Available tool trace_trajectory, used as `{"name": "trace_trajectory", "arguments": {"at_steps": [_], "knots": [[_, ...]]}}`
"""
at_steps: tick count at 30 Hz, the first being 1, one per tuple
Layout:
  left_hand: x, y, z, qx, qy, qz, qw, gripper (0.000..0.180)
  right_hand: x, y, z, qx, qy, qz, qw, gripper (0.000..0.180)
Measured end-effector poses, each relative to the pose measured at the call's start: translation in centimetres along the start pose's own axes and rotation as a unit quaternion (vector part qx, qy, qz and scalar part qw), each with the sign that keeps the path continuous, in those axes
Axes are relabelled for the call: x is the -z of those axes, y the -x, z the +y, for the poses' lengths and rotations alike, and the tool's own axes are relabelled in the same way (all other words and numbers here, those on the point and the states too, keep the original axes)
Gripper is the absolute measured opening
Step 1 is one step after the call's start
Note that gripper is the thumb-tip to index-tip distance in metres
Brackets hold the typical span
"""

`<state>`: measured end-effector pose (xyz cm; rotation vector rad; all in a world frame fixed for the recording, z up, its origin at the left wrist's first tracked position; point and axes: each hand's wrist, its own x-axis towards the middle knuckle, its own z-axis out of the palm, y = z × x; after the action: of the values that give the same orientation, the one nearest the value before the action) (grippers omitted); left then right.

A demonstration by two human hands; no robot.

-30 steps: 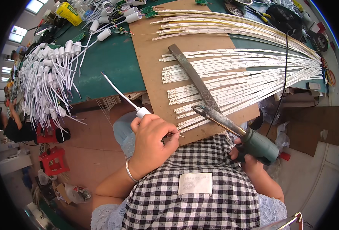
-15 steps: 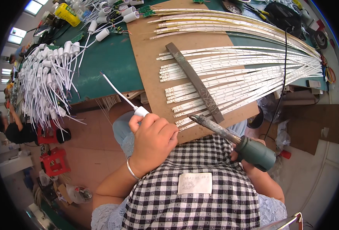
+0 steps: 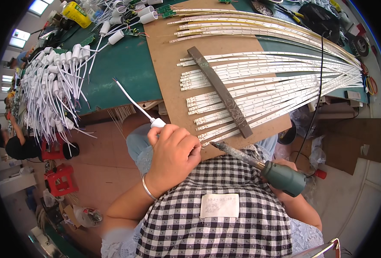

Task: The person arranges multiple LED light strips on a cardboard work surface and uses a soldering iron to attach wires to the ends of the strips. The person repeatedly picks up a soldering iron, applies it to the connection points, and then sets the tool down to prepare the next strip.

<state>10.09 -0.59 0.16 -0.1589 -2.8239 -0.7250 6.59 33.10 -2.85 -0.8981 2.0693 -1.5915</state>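
Our left hand [image 3: 174, 150] grasps a white cap [image 3: 157, 123]; our right hand [image 3: 287, 163] grips the iron [image 3: 269, 170], tip by the near strips [image 3: 204, 136].

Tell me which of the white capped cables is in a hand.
The white capped cable held by the left hand, its cord slanting up and left; the others lie unheld, on or over the edge of the green table.

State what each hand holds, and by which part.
Left hand: corded white tube, by its body. Right hand: soldering iron, at its green handle; exact grip hidden.
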Motion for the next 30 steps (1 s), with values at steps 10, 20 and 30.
{"name": "trace_trajectory", "arguments": {"at_steps": [10, 20, 30], "knots": [[-0.2, -0.1, -0.2, -0.008, 0.004, 0.006, 1.000, 0.016, -0.4, -0.9, -0.3, 0.037, -0.003, 0.005, 0.999, 0.059], [-0.3, -0.1, -0.4, 0.001, 0.030, 0.005, 1.000, 0.017, 0.0, -1.2, 0.0, 0.060, 0.108, -0.024, 0.992, 0.054], [-0.7, 0.0, -0.5, 0.004, 0.035, 0.015, 0.999, 0.018, -0.7, -1.3, 0.5, 0.057, 0.054, -0.007, 0.997, 0.057]]}}
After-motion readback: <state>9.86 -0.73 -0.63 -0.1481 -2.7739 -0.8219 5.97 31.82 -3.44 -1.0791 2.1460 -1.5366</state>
